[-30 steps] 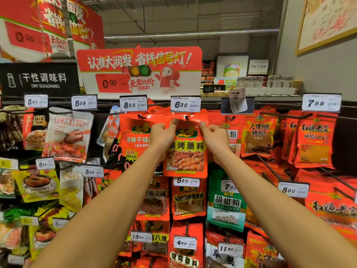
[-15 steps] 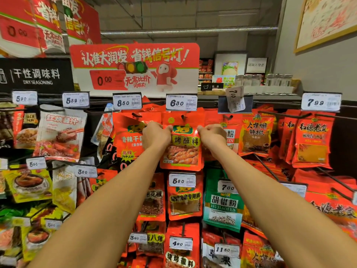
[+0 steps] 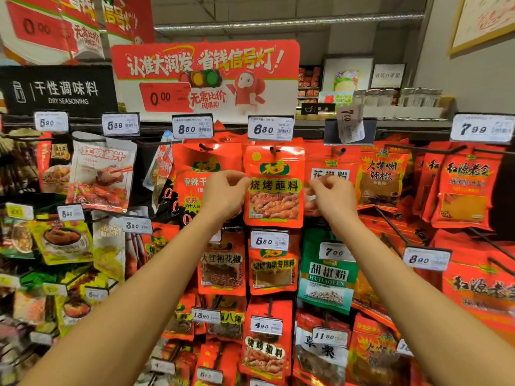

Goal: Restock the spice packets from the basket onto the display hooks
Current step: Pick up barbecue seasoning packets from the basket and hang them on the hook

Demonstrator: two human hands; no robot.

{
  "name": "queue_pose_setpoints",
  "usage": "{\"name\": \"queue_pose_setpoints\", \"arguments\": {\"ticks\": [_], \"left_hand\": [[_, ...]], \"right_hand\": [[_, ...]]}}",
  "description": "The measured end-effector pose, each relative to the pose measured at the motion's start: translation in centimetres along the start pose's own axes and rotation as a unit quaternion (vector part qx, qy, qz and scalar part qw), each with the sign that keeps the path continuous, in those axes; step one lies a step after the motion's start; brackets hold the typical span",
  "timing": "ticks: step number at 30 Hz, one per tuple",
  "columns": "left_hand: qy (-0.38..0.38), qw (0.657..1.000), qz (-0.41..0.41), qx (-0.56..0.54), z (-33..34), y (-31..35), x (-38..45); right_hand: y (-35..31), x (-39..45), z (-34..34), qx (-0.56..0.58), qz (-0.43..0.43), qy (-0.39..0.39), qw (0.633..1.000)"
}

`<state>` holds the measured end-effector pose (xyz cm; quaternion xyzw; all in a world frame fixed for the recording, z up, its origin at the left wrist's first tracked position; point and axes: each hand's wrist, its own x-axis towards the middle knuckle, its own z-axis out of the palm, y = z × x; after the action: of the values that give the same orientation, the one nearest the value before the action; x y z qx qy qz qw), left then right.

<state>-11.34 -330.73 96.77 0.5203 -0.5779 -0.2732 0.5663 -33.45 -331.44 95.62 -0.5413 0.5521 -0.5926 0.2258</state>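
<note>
In the head view, a red spice packet (image 3: 274, 188) reading 烧烤蘸料 hangs on its hook (image 3: 274, 150) under the 6.80 price tag (image 3: 270, 129), at centre. The left hand (image 3: 224, 192) at its nine o'clock edge and the right hand (image 3: 331, 195) at three o'clock have fingers curled; whether either pinches the packet cannot be told. At eleven o'clock a black sign (image 3: 60, 91) reads DRY SEASONING. Lower tags blur.
</note>
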Motion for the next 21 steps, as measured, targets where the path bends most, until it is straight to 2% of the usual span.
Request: {"name": "queue_pose_setpoints", "arguments": {"ticks": [5,9,15,21], "left_hand": [[-0.095,0.995,-0.022,-0.035,-1.6,-1.7,-4.1],[-0.13,0.984,-0.093,-0.08,-1.4,-5.7,-7.7],[-0.12,0.955,-0.258,-0.08,0.9,-15.2,-14.5],[-0.114,0.889,-0.439,-0.052,3.2,-25.8,-23.4]], "right_hand": [[0.5,-4.8,-2.2,0.096,0.009,-0.063,0.993],[4.7,-9.7,-3.2,0.128,0.071,-0.122,0.982],[16.7,-17.0,-2.6,0.059,0.25,-0.169,0.952],[29.4,-26.0,-2.6,-0.007,0.427,-0.173,0.888]]}}
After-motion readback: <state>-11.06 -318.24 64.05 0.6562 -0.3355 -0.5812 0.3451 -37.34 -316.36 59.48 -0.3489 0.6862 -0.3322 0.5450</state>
